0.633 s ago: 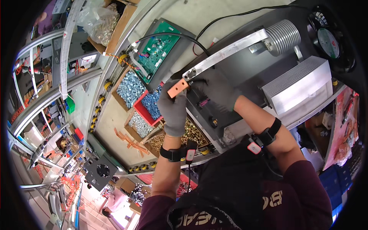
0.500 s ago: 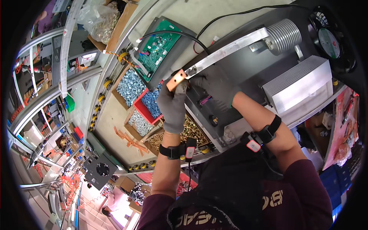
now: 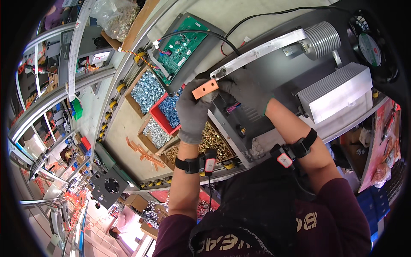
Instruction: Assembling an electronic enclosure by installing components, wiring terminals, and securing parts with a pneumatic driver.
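Copper bar (image 3: 207, 87) in left hand (image 3: 192, 110), at the finger end

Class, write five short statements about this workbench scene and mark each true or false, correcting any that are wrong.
1. The left hand holds a copper-coloured plate. True.
2. The right hand is bare. False: it wears a grey glove.
3. The red bin holds small bluish metal pieces. True.
4. The green circuit board lies right of the finned heat sink. False: it lies left.
5. The copper-coloured plate is round. False: it is rectangular.
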`<state>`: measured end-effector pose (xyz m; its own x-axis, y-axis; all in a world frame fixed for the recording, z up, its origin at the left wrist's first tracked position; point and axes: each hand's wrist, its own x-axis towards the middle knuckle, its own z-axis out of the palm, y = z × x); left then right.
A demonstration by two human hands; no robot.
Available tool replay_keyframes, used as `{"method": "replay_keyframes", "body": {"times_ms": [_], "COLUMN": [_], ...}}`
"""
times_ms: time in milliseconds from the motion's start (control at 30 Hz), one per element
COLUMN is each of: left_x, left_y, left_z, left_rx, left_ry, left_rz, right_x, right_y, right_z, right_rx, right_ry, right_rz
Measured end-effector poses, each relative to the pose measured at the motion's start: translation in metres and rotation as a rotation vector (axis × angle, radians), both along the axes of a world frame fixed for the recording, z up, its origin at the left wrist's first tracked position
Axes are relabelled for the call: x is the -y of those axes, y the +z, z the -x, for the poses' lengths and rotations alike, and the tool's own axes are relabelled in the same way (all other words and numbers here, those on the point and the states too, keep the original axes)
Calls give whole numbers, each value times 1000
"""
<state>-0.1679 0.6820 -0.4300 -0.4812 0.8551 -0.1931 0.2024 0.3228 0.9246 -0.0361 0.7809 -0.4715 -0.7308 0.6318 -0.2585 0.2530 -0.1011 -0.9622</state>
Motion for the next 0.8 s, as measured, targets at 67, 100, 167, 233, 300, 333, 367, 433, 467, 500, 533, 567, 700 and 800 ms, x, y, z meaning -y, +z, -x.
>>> {"method": "replay_keyframes", "body": {"times_ms": [67, 100, 167, 233, 300, 333, 367, 433, 467, 500, 533, 567, 700, 800], "left_x": [2, 1, -3, -3, -3, -3, -4, -3, -2, -2, -2, -3, -5, -5], "left_y": [1, 1, -2, -4, -5, -6, -6, -7, -7, -7, -7, -7, -5, -4], "left_z": [2, 5, 6, 7, 7, 6, 6, 6, 6, 6, 6, 5, 3, 2], "left_rx": [203, 217, 184, 152, 135, 126, 126, 144, 143, 141, 139, 140, 169, 151], "left_ry": [7, -16, 12, 39, 49, 54, 54, 73, 75, 64, 52, 53, 58, 52], "left_rz": [-13, -8, 23, 54, 41, 34, 34, 15, 16, 17, 18, 19, -24, -17], "right_x": [-3, -3, 0, 1, -1, 0, 2, 3, 0, -1, -2, -4, 4, 7], "right_y": [-4, -5, -15, -14, -11, -12, -13, -9, -6, -3, -5, -9, -22, -17], "right_z": [0, 0, 2, 4, 4, 5, 6, 8, 7, 6, 7, 10, 19, 16], "right_rx": [31, 59, 30, 3, 114, 114, 37, -40, 21, 85, 85, 174, 424, 233], "right_ry": [41, 83, 31, -23, 29, 29, -45, -115, -73, -33, -32, 28, 73, -53], "right_rz": [166, 334, 150, -35, 32, 32, 41, 53, 155, 256, 257, 91, -262, -173]}}
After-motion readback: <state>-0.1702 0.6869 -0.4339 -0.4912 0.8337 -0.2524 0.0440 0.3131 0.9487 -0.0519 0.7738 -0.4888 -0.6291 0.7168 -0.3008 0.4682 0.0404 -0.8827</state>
